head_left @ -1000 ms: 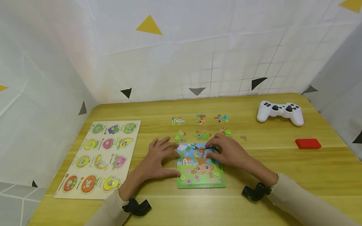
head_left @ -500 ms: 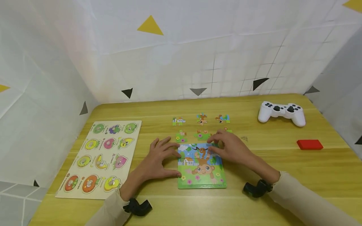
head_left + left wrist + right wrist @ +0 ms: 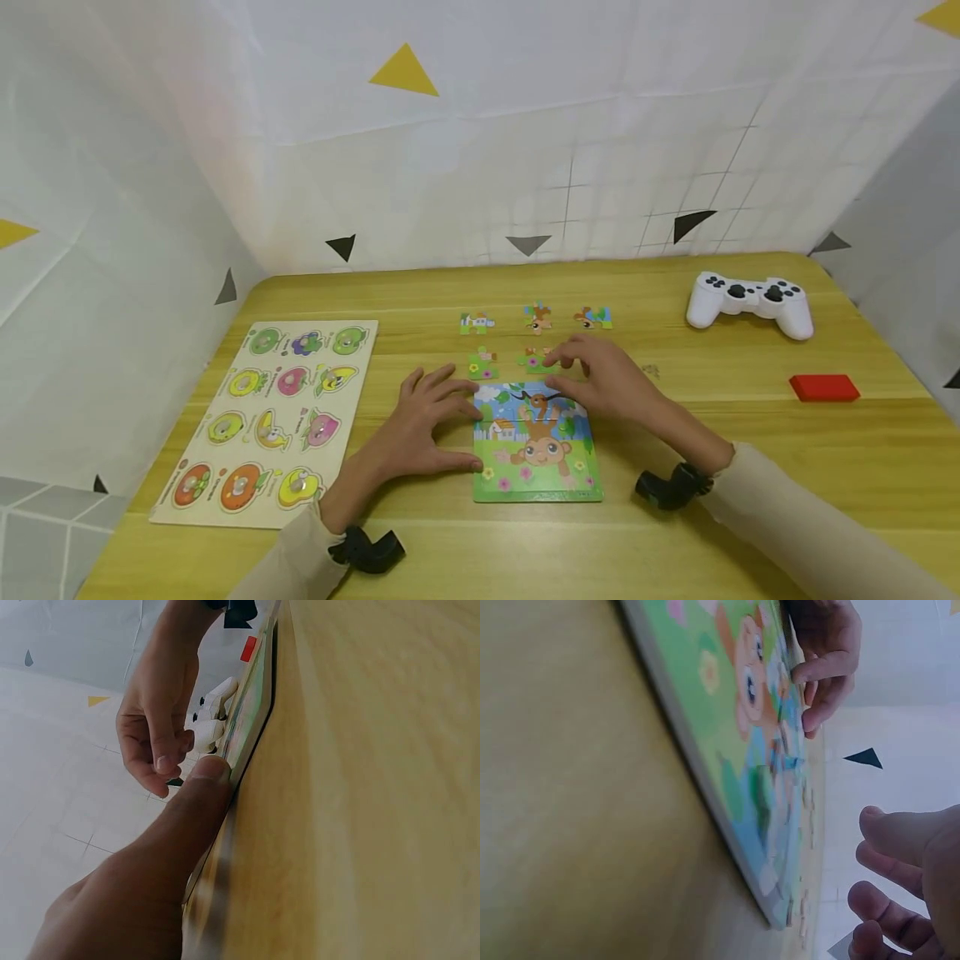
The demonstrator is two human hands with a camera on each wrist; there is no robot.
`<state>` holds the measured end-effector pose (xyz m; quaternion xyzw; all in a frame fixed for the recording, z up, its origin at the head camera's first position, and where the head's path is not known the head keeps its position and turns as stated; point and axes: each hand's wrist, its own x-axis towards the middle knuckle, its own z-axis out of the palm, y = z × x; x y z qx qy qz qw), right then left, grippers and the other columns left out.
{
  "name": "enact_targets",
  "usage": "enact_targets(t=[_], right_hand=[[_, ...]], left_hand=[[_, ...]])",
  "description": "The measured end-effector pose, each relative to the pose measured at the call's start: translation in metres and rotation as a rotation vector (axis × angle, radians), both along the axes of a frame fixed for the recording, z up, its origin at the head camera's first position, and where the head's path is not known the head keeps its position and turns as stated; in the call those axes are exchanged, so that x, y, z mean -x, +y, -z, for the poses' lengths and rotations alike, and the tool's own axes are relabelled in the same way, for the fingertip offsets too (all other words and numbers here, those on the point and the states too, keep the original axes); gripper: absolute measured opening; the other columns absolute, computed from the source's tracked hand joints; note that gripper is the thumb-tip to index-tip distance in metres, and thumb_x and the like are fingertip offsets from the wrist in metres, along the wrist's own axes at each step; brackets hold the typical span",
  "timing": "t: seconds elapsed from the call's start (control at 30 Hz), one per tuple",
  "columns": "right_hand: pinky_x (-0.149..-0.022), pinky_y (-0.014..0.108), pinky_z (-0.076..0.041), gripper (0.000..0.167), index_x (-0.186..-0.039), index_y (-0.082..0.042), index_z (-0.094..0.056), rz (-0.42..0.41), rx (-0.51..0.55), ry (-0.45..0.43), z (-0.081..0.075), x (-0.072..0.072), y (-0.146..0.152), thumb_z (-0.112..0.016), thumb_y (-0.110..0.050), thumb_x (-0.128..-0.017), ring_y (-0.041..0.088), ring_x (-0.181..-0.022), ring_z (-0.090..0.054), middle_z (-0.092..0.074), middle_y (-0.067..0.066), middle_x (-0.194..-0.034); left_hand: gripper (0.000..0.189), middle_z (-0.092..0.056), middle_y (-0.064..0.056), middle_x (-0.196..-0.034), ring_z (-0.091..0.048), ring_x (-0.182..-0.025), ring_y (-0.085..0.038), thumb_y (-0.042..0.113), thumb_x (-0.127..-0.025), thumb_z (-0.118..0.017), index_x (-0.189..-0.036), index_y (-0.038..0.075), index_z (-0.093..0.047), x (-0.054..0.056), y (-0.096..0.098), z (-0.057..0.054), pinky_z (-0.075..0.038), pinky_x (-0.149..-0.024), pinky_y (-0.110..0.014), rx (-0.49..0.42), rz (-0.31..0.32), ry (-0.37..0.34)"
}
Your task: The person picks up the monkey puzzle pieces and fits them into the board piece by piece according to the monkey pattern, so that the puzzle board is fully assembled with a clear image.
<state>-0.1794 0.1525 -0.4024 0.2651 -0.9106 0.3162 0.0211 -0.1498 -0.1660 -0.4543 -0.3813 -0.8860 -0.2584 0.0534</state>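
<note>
A square monkey puzzle board (image 3: 517,483) lies flat in front of me, its picture showing a monkey, a house and flowers. My left hand (image 3: 423,425) is spread at its left side, with the thumb and fingertips on the edge. In the left wrist view the left thumb (image 3: 202,780) presses the board's rim. Above the board's upper right corner hovers my right hand (image 3: 607,379), fingers loosely bent and holding nothing, as the right wrist view also shows. Behind the board lie several loose jigsaw pieces (image 3: 476,323) in two rows; the right hand partly covers the near row.
At the left lies a wooden fruit peg board (image 3: 288,429) with knobbed pieces. A white game controller (image 3: 750,304) sits at the back right, with a red block (image 3: 825,387) nearer. White patterned cloth (image 3: 480,167) walls in the table (image 3: 675,567).
My right hand has lifted off the puzzle's upper right part and moved slightly back toward the loose pieces. The left hand has kept its place on the board's edge.
</note>
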Motion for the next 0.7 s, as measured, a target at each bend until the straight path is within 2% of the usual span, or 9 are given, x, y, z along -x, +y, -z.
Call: enact_targets(t=[0.27,0.43,0.7], right_hand=[[-0.060,0.027,-0.038,0.019,-0.108,-0.013,-0.078,-0.030,0.056,0.035,-0.003,0.014,-0.009,-0.078,-0.021,-0.091,0.014,-0.063,-0.044,-0.065,0.007,-0.092],[-0.061,0.028,-0.039,0.022,-0.110,-0.008,-0.077,-0.071,0.102,0.062,-0.004,0.024,-0.017,-0.079,-0.018,-0.090,0.015,-0.065,-0.045,-0.067,0.011,-0.095],[-0.067,0.032,-0.042,0.026,-0.114,-0.009,-0.076,-0.071,0.124,0.026,-0.006,0.039,-0.033,-0.080,-0.019,-0.089,0.017,-0.074,-0.049,-0.067,0.011,-0.099]], left_hand=[[0.052,-0.055,0.003,-0.148,-0.031,-0.152,-0.040,0.066,-0.075,-0.080,-0.114,0.034,-0.069,0.000,0.000,0.000,-0.012,-0.116,-0.073,-0.006,0.004,0.004],[0.053,-0.056,0.004,-0.147,-0.032,-0.152,-0.040,0.068,-0.075,-0.079,-0.115,0.034,-0.069,-0.001,0.000,0.000,-0.012,-0.116,-0.074,-0.002,0.001,0.000],[0.053,-0.056,0.004,-0.147,-0.032,-0.152,-0.040,0.068,-0.075,-0.079,-0.114,0.033,-0.070,0.000,0.000,0.001,-0.013,-0.116,-0.073,-0.003,-0.001,0.001]])
